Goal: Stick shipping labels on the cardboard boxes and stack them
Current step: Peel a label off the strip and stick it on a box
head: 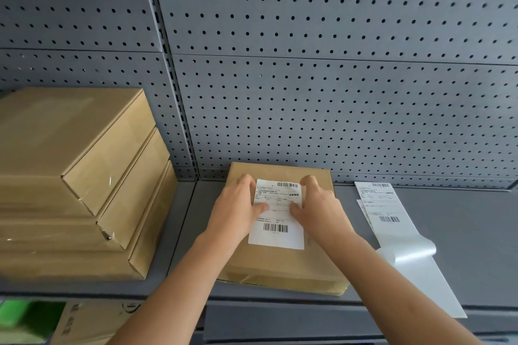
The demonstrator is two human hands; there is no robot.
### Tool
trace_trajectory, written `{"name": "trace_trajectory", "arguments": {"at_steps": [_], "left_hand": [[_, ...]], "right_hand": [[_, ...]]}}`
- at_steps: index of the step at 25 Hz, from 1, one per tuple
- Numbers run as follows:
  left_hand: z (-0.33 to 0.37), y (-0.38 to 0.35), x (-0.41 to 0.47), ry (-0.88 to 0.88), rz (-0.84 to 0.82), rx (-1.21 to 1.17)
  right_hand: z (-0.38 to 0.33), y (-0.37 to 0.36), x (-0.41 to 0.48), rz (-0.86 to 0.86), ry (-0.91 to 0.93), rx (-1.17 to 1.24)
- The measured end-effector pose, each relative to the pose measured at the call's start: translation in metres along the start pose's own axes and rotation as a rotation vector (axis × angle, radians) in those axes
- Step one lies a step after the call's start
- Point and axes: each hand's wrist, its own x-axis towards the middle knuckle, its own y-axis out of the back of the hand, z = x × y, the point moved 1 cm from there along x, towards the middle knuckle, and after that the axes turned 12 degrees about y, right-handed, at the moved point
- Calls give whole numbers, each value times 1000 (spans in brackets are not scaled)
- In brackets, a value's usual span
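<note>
A flat cardboard box lies on the grey shelf in front of me. A white shipping label with barcodes rests on its top. My left hand presses the label's left edge, thumb on the paper. My right hand presses the right edge in the same way. Both hands lie flat on the label and the box, fingers spread toward the label's upper corners. To the left stands a stack of three cardboard boxes.
A strip of further labels lies on the shelf to the right, its glossy backing paper curling over the front edge. A grey pegboard wall rises behind. Below the shelf, lower left, sit a green thing and a carton.
</note>
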Motion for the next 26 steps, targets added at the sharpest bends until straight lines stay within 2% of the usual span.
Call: {"name": "trace_trajectory", "arguments": {"at_steps": [3,5,7,10,13,26], "left_hand": [[-5,-3,-1,-274,46,167],[-5,-6,1,-388,-47,211],[-6,-12,6,-431,-110,273],[-7,-18,10,-430,-108,330],[-9,-19,12,-409,-92,328],[-18,-14,11,-280,-88,322]], "right_hand": [[8,-6,-2,73,118,-196],[10,-14,-3,125,241,-263],[7,-22,-1,79,319,-243],[4,-35,4,-54,343,-242],[6,-39,5,-111,320,-284],[17,-27,-2,-151,214,-302]]}}
